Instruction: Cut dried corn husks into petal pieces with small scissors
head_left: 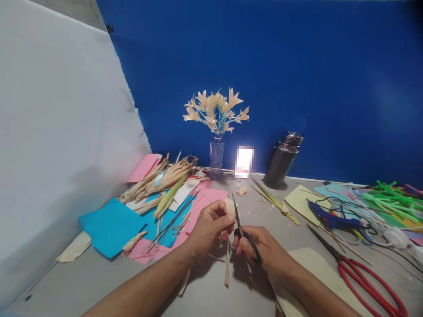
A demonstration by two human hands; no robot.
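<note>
Blue wall (297, 66) fills the back of the workspace, with a white panel (59, 110) slanting along the left side and a grey bench (82, 281) below. Near the middle of the bench, the left hand (211, 218) pinches a pale piece of husk (230, 207) between thumb and fingers, and the right hand (256, 244) grips small scissors (239, 222) by their black handles, blades pointing up right beside the husk; whether they are biting into it I cannot tell. Below the hands is a narrow pale strip (227, 268). Behind them, at the wall, stands a clear bottle (216, 160) holding pale flowers (211, 105) on blue stems, then a bright blurred rectangle (243, 162) and a dark flask (280, 165). On the left, a husk bundle (175, 174) lies among blue paper (110, 226) and pink paper (208, 202), with thin wires (173, 222) across the sheets. To the right, a green-and-yellow leaf (276, 201) lies near yellow paper (300, 204), which touches a blue glue gun (333, 215); bright green fuzzy sticks (393, 198) are heaped beyond. Large scissors (342, 263) with red handles rest nearer the person, beside a pale sheet (313, 264) under the right forearm.
</note>
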